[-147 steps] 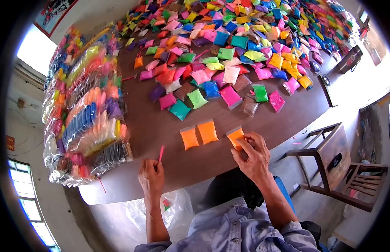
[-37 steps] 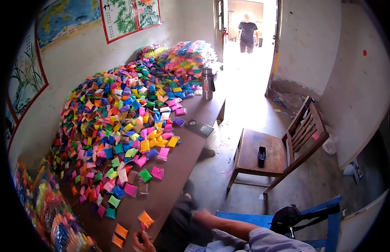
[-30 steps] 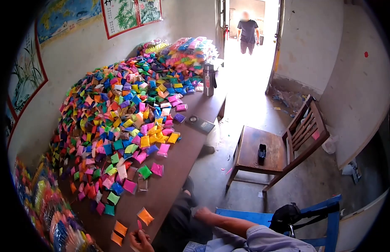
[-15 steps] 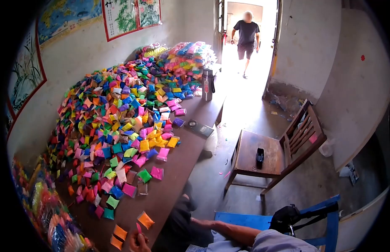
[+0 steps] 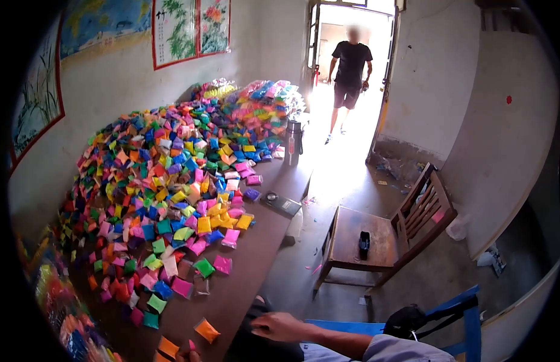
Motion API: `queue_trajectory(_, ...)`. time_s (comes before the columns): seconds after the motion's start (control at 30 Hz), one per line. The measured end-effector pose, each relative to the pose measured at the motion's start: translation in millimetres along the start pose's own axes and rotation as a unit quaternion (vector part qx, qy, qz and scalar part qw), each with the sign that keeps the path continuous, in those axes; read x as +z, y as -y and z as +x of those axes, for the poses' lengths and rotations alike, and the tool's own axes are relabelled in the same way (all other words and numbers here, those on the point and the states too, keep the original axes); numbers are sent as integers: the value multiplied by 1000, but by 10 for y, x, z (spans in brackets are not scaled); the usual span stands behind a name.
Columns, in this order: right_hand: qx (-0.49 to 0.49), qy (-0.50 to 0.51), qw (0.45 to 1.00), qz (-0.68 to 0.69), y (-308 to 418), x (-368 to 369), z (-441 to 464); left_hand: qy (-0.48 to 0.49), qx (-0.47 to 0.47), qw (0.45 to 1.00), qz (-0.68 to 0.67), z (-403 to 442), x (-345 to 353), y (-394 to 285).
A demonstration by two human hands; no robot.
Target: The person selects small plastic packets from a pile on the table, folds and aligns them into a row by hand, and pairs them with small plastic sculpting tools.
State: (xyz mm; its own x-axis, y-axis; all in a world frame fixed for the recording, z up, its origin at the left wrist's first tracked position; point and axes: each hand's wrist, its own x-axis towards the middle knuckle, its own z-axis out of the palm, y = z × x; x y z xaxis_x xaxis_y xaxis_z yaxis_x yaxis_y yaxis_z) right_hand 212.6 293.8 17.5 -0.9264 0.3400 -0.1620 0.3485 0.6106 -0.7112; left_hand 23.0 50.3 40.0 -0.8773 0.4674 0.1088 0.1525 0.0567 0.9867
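Note:
At the bottom edge, my left hand (image 5: 188, 357) is mostly cut off, with its fingertips closed on a small pink piece (image 5: 192, 345) whose kind I cannot make out. Beside it on the brown table (image 5: 247, 265) lie orange packets, one of them (image 5: 206, 330) just to the right of the hand. My right hand (image 5: 279, 327) rests over my dark-clothed leg, fingers loosely stretched out and holding nothing visible. A large heap of small colourful packets (image 5: 165, 175) covers much of the table in front of my hands.
A thermos (image 5: 292, 143) and a flat grey device (image 5: 281, 204) stand near the table's right edge. A wooden chair (image 5: 358, 232) holds a black object (image 5: 364, 244). A black bag (image 5: 405, 320) hangs on a blue chair (image 5: 471, 320). A person (image 5: 351, 72) is in the doorway.
The view has tilted upward. My left hand sits lower, largely out of frame. My right hand shows more fully over my leg. The person in the doorway has come closer.

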Motion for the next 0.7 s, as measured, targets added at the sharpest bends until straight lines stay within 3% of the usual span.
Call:
queue_trajectory(0.03,-70,-118,990,9,89,32,56,-1,26,995,100,42,48,-199)
queue_trajectory(0.07,-109,-168,980,-7,190,59,153,-3,45,978,205,-11,8,-288)
queue_trajectory(0.13,-171,-201,964,-20,421,65,310,-44,47,979,191,106,-199,381)
queue_trajectory(0.17,-264,-267,926,-40,180,439,571,-51,35,965,256,86,-135,91)
queue_trajectory(0.2,-146,-178,949,216,311,527,584,-67,-4,950,306,78,-59,-131)
queue_trajectory(0.27,-255,-246,935,-34,705,254,591,-89,29,966,241,64,-72,-174)
queue_trajectory(0.33,-301,-252,917,-72,776,318,677,-88,57,959,265,115,-88,-214)
queue_trajectory(0.7,-311,-239,920,-15,632,613,891,-19,167,924,342,390,276,32)
